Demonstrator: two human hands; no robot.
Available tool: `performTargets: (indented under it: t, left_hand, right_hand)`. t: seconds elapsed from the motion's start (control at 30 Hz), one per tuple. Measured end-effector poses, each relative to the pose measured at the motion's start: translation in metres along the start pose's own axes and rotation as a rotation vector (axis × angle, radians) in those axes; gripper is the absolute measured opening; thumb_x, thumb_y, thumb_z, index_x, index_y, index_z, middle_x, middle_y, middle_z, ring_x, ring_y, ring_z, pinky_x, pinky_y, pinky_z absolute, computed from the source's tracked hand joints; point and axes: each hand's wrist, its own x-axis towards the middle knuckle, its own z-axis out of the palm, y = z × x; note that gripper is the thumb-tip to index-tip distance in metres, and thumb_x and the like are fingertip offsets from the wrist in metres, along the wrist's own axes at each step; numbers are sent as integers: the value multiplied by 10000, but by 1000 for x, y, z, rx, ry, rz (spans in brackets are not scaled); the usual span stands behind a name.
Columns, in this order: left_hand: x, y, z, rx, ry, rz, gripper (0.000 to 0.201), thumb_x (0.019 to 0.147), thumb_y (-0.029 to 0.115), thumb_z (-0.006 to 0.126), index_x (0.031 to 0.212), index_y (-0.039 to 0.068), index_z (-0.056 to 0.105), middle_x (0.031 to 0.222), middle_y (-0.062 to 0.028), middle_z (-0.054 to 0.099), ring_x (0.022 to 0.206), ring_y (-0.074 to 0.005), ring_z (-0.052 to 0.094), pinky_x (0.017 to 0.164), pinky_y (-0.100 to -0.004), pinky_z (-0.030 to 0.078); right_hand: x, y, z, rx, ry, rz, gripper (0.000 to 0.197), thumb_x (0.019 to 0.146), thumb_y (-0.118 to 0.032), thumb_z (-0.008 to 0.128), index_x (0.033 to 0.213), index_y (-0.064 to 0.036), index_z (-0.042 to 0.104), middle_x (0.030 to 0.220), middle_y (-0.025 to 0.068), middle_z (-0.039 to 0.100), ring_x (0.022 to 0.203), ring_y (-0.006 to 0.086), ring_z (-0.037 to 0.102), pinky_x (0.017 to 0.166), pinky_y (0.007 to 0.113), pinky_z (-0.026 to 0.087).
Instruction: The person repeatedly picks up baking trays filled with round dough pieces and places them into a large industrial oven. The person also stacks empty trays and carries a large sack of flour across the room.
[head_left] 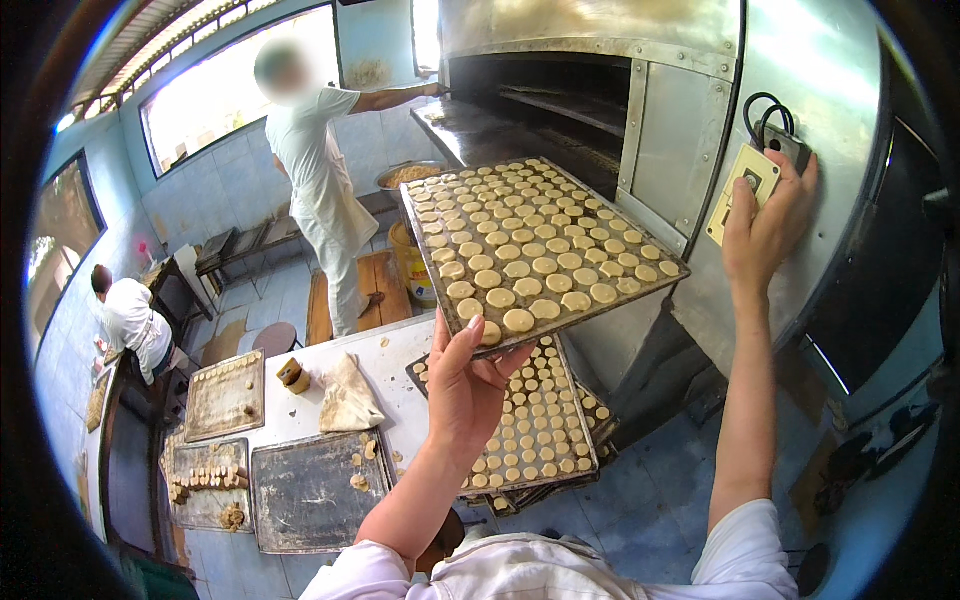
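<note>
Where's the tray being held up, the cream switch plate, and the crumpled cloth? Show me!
Held tray (585, 317): head view, on its near rim.
Cream switch plate (721, 214): head view, on its lower part.
Crumpled cloth (348, 396): head view, on its middle.

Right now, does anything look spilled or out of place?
Yes: a few pale scraps lie scattered on the right of the dark tray, unlike the orderly dough rounds on the filled tray your left hand holds.

White top (535, 572), cloth creased across the chest. Left sleeve (362, 574) and right sleeve (745, 548) white, short, loose. Left hand (468, 388), right hand (768, 222) bare.
</note>
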Motion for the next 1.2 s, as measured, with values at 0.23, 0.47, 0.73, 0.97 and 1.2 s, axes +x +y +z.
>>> performTargets:
  t: [0.23,0.47,0.73,0.97,1.2]
  left_hand:
    - [13,7,-3,27,-39,9,530,1010,155,586,1493,139,367,1393,-94,574,1239,-265,625,1045,-477,548]
    - [28,16,-9,32,-40,22,526,1006,119,572,1492,143,372,1387,-102,575,1212,-262,638,1006,-450,573]
    - [125,26,-29,126,-179,77,517,995,72,530,1488,104,375,1356,-141,587,1166,-252,659,956,-483,594]
    - [246,36,-86,110,-79,84,464,1044,94,474,1481,18,339,1414,-206,503,1284,-347,559,1059,-582,518]
    - [182,13,-128,171,-5,-157,655,1053,400,561,1544,23,349,1523,-195,466,1432,-327,433,1149,-560,398]
  right_hand:
    - [-2,-2,3,-32,4,63,412,984,-222,561,1376,-110,503,1551,298,350,1500,439,285,1164,604,229]
    - [-5,-4,6,-63,27,41,398,989,-213,556,1373,-118,513,1549,290,363,1486,432,313,1157,575,276]
    - [-1,1,4,-68,56,5,417,988,-235,582,1384,-127,510,1526,258,401,1452,415,364,1170,552,284]
    - [0,8,7,-84,83,-71,384,996,-253,595,1358,-130,549,1464,240,469,1425,420,388,1165,559,303]
    - [0,36,11,-194,54,-226,372,965,-305,627,1280,-108,638,1297,174,624,1302,408,504,1138,535,340]
